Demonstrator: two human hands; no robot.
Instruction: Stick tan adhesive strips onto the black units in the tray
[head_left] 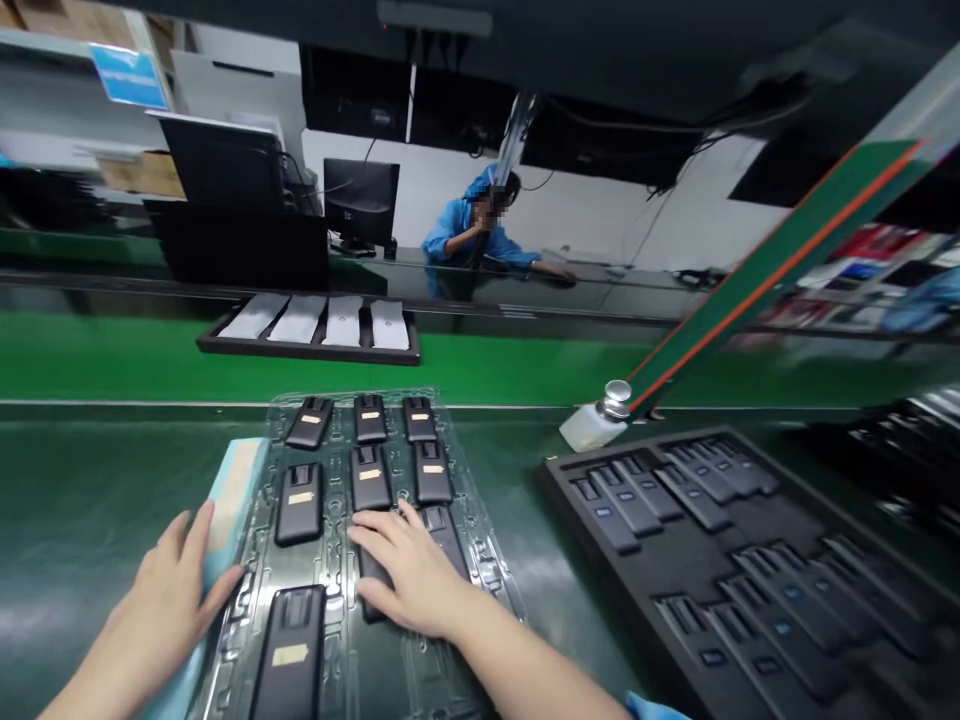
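- Table top [90, 500], dark green, smooth and a bit shiny, with a bright green belt [112, 355] running behind it.
- Black foam tray [675, 560] on the right, thick and soft-looking, with long dark parts [780, 590] lying in cut slots.
- Clear plastic tray [491, 560] in the middle, thin, shiny and bumpy, with rows of little pockets.
- Black flat cases [300, 503] sit in those pockets, shaped like rounded boxes, each with a small gold label.
- Right hand [412, 580] lies palm down on the clear tray, fingers spread, pressing flat on one black case, not pinching.
- Left hand [169, 600] rests at the tray's left edge, fingers together and loose, touching a pale blue sheet [232, 490].
- White bottle [596, 420] with a silver cap stands behind.
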